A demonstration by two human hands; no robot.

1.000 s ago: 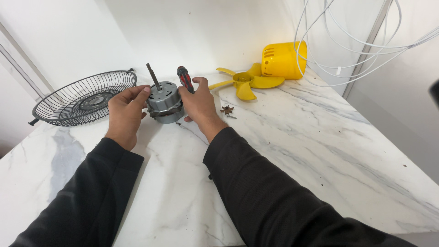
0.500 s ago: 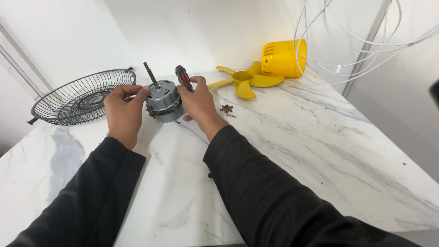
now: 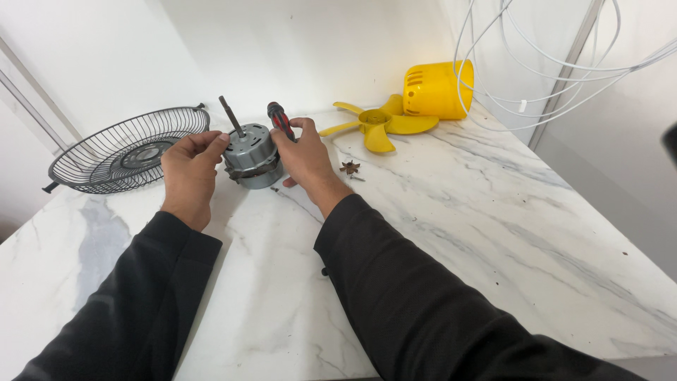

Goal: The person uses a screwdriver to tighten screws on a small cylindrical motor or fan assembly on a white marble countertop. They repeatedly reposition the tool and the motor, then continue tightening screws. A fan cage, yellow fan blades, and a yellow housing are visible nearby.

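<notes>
Both hands, left hand (image 3: 189, 164) and right hand (image 3: 303, 159), clasp a grey fan motor (image 3: 250, 155), right also gripping a screwdriver (image 3: 279, 120); blade (image 3: 374, 123) and grille (image 3: 127, 148) lie detached.

Grey metal fan motor (image 3: 252, 156) between both hands

Round, upright, its dark shaft tilted up-left; a red-and-black-handled screwdriver (image 3: 281, 121) is gripped in the right hand (image 3: 305, 156) beside it.

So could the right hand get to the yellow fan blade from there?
Probably yes. The right hand is on the motor, and only bare marble lies between it and the fan blade.
</notes>
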